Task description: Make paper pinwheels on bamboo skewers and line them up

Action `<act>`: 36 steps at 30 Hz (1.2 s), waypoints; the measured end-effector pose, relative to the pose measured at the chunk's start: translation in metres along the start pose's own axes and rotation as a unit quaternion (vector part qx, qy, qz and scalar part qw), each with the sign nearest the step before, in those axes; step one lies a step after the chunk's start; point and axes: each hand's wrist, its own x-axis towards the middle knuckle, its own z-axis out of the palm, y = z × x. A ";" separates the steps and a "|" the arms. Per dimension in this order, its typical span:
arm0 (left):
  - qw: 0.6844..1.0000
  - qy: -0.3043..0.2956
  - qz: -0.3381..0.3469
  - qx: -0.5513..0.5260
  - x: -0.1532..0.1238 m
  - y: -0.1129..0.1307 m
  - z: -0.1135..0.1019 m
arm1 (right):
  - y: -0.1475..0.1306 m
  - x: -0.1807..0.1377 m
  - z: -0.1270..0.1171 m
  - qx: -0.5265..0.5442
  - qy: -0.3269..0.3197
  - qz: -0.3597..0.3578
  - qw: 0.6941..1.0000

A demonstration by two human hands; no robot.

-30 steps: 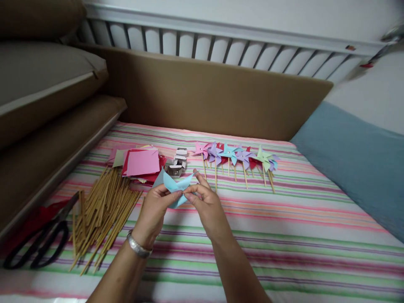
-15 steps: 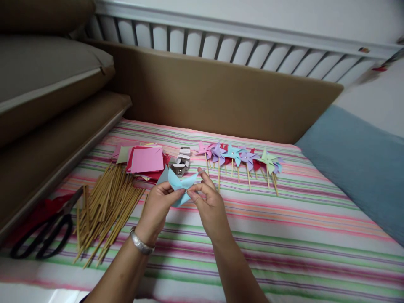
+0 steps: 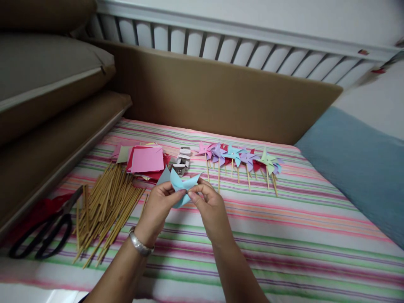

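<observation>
Item inspected: the light-blue paper piece [image 3: 182,185], cut and bent into pointed flaps. I hold it in the air above the striped bed [image 3: 284,235], just in front of the stack of coloured paper squares [image 3: 147,160].

Grip, left hand [image 3: 158,206]: closed at the fingertips on the lower left part of the piece, with the thumb on the near face.

Grip, right hand [image 3: 210,206]: thumb and forefinger pinched together at the middle of the piece, the other fingers curled. I cannot tell whether anything besides paper sits between those fingertips.

Handling, in my judgement:
- The piece is very light and its weight puts no load on either grip.
- It is thin and flexible. The flaps stand up in soft curves and would crease for good under a hard squeeze.
- The cut edges and points look the most liable to tear or crumple.
- The surface looks matt, so I do not expect it to slip from dry fingers.
- The best hold is at the centre, where the layers overlap and the paper is stiffest. A light second pinch near the base of a flap would help, never one on a tip.

Surroundings:
- A loose heap of bamboo sticks [image 3: 107,210] lies to the left of my hands.
- Black-handled scissors [image 3: 41,235] lie farther left, near the bed's edge.
- A row of finished pinwheels [image 3: 240,158] on sticks lies beyond my right hand, well apart from the piece.
- A few small grey-and-white objects [image 3: 181,162] lie between the paper squares and the pinwheels. I cannot tell what they are.
</observation>
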 end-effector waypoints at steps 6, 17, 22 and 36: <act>0.999 -0.039 -0.029 0.003 -0.002 0.000 0.000 | -0.001 -0.002 -0.001 0.042 0.006 0.041 0.998; 0.998 -0.035 -0.035 -0.048 -0.003 -0.001 -0.001 | 0.005 -0.003 -0.002 0.048 -0.003 0.033 0.998; 0.997 -0.028 -0.040 -0.055 -0.004 -0.002 -0.002 | 0.005 -0.004 0.002 0.079 0.007 0.042 0.996; 0.996 -0.029 -0.043 -0.070 -0.004 -0.008 -0.001 | 0.005 -0.004 0.003 0.095 0.022 0.052 0.994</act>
